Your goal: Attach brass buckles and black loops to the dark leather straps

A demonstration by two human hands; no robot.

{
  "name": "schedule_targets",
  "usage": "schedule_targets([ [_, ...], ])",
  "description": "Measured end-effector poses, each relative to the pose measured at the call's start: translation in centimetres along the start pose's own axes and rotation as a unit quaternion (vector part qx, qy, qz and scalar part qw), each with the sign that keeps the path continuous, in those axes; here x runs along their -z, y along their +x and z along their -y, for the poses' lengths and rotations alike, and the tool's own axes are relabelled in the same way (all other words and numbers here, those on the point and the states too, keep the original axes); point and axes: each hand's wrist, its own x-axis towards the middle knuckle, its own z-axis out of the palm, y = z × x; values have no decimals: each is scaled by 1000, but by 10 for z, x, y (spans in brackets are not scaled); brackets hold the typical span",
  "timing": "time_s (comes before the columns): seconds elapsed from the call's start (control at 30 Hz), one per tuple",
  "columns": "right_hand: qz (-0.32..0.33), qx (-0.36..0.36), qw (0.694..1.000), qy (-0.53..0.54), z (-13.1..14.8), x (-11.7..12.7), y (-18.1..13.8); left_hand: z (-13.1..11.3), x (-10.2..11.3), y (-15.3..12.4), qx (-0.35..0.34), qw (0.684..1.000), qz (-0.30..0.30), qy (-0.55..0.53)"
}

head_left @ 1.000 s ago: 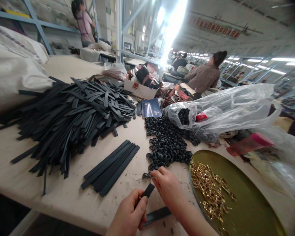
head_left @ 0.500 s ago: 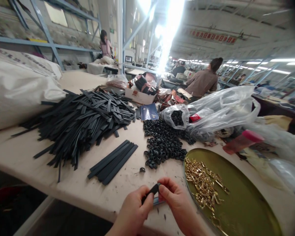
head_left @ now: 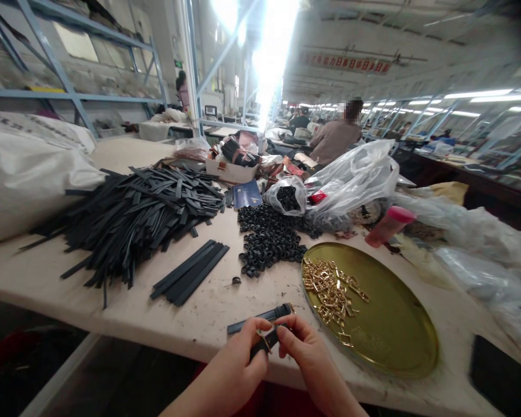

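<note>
My left hand (head_left: 243, 356) is closed around a black strap (head_left: 257, 347) close to the table's front edge. A small gold buckle (head_left: 267, 345) shows on this strap between my hands. On its right, my right hand (head_left: 306, 347) pinches the strap's other end with thumb and fingertips, which partly hide it. Just behind my hands lies another black strap (head_left: 252, 319) with a loop and a gold buckle at its right end. A round olive-gold tray (head_left: 399, 330) stands to the right, with a heap of gold buckles (head_left: 330, 289) on its left part.
Black strips (head_left: 134, 220) form a big pile at left, with a few straight strips (head_left: 191, 272) in front. Small black loops (head_left: 269, 243) are heaped mid-table; one loose loop (head_left: 236, 280) lies apart. Plastic bags (head_left: 356, 179), a pink-capped bottle (head_left: 391, 226) and a dark flat object (head_left: 499, 370) are at right.
The gold buckle now shows on the strap between my hands, where earlier only the bent strap was visible. My view has shifted, bringing the other buckled strap and the dark flat object into sight.
</note>
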Motion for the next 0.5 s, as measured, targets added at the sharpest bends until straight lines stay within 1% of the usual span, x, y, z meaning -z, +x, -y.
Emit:
schedule_targets([
  [0.07, 14, 4, 1000, 20, -3, -1, -7, 2, -3, -3, -2, 999, 10, -34],
  [0.13, 33, -2, 997, 70, -4, -2, -13, 4, -6, -5, 9, 998, 18, -62],
  [0.23, 24, -34, 988, 148, -2, -2, -19, 7, -7, -6, 40, 996, 17, -78],
  [0.33, 31, -83, 982, 165, -5, -1, -19, 9, -6, -5, 58, 997, 7, -49],
  [0.4, 66, -119, 976, 173, -10, -2, -16, 11, -4, -5, 69, 998, -3, -9],
  [0.47, 109, -157, 962, 193, -15, -3, -15, 13, -1, -3, 85, 996, -12, 40],
  [0.5, 120, -172, 956, 206, -17, -5, -14, 14, 0, -2, 92, 994, -17, 62],
])
